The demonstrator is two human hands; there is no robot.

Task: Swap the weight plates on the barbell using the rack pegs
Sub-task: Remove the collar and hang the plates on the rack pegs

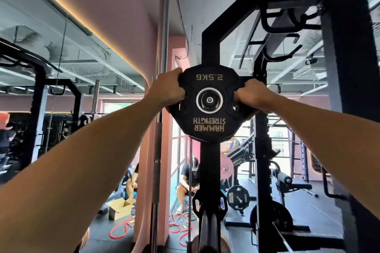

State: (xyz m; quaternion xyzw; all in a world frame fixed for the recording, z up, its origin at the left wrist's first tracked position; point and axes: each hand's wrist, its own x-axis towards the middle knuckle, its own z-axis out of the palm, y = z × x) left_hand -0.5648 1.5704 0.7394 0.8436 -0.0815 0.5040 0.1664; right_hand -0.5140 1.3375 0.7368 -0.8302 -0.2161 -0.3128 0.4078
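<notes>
Fingers of both hands curl round the side grip slots of the weight plate (209, 102).

The left hand (167, 86) and right hand (254, 94) grasp it on the peg (209, 100) of the black rack upright (209, 47); its "2.5KG" lettering reads upside down.

The single head-worn view looks forward and slightly upward along both outstretched arms, close behind the left hand (167, 88) and right hand (254, 95), which frame the plate (209, 109) at centre, with the rack (210, 47) just beyond them.
</notes>
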